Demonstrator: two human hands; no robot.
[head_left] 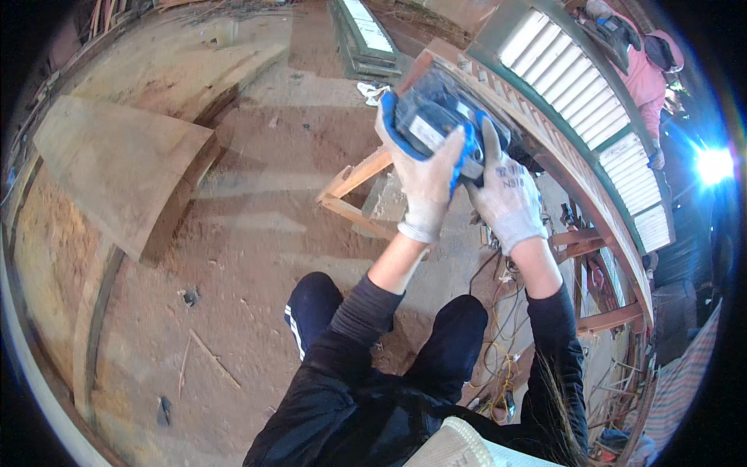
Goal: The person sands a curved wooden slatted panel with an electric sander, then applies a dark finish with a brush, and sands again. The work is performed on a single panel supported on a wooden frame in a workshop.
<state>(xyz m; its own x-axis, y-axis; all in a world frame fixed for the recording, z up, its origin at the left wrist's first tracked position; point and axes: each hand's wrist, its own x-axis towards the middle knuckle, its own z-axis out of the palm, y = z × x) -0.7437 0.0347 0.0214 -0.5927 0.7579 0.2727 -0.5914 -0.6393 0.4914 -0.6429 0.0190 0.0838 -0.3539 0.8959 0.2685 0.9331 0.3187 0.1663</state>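
Note:
Both my hands wear pale knit gloves with blue-coated palms. Between them is a dark, boxy handheld power tool [426,118], smeared by motion, with a light label on its body; its exact kind cannot be made out. My left hand [424,175] wraps round its near left side, thumb pointing across it. Gripping its right end is my right hand [504,191], fingers partly hidden behind the tool. The tool is over the near edge of a reddish-brown slatted wooden frame [566,138]; whether it touches the wood is hidden.
A wooden trestle [359,180] stands under the frame. Cables [506,342] tangle on the floor by my right knee. Beyond a green-edged louvred panel [572,82] a person in pink [650,74] stands, holding a dark object. A broad board [124,167] lies at the left.

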